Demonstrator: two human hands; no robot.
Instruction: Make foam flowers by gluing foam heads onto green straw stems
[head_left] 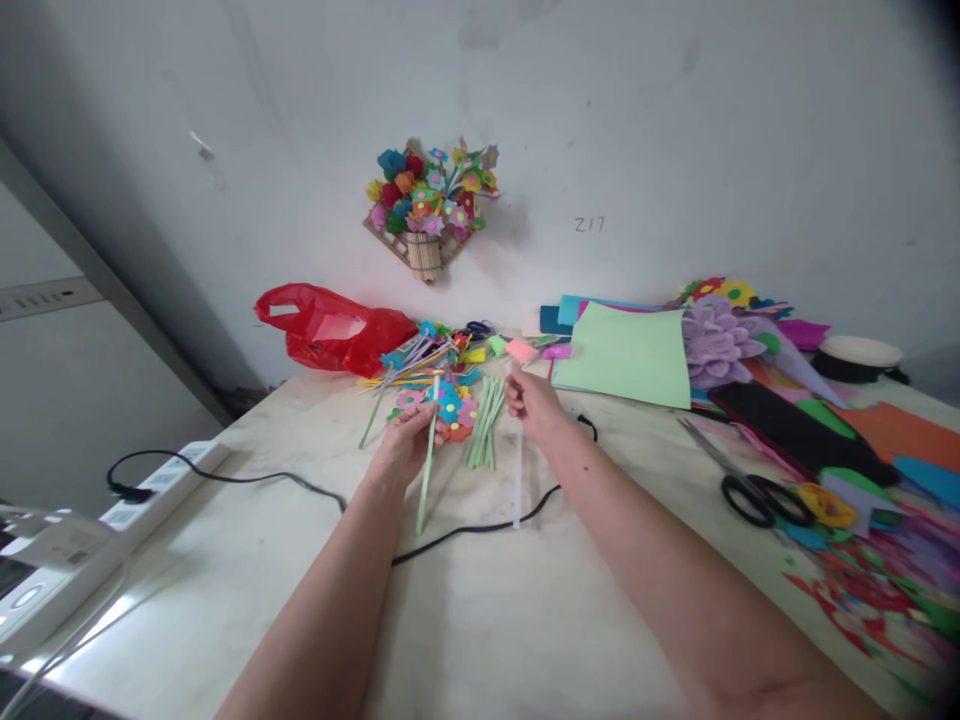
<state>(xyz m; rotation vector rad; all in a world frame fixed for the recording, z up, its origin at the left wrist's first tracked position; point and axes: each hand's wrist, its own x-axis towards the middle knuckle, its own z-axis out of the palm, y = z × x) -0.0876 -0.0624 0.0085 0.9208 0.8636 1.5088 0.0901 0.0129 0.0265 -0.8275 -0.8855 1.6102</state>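
Note:
My left hand (pixel 407 440) is closed around a thin pale green stem (pixel 426 480), which stands nearly upright with a whitish tip above the fingers. To the right, my right hand (pixel 531 400) pinches a long translucent white glue stick (pixel 517 475) near its upper end, the rest hanging down. The two are apart. Between the hands lies a bundle of green stems (pixel 486 425). Beside my left fingers, partly covered by them, are several colourful foam flowers (pixel 448 402). Behind my right hand is a pink foam piece (pixel 521 350).
A black cable (pixel 472 528) crosses the table to a white power strip (pixel 165 490). At the right lie scissors (pixel 742 485), a black phone-like slab (pixel 802 430), foam sheets (pixel 630 355) and scraps (pixel 870 590). Behind are a red bag (pixel 330 325) and a wall-hung flower basket (pixel 424 255).

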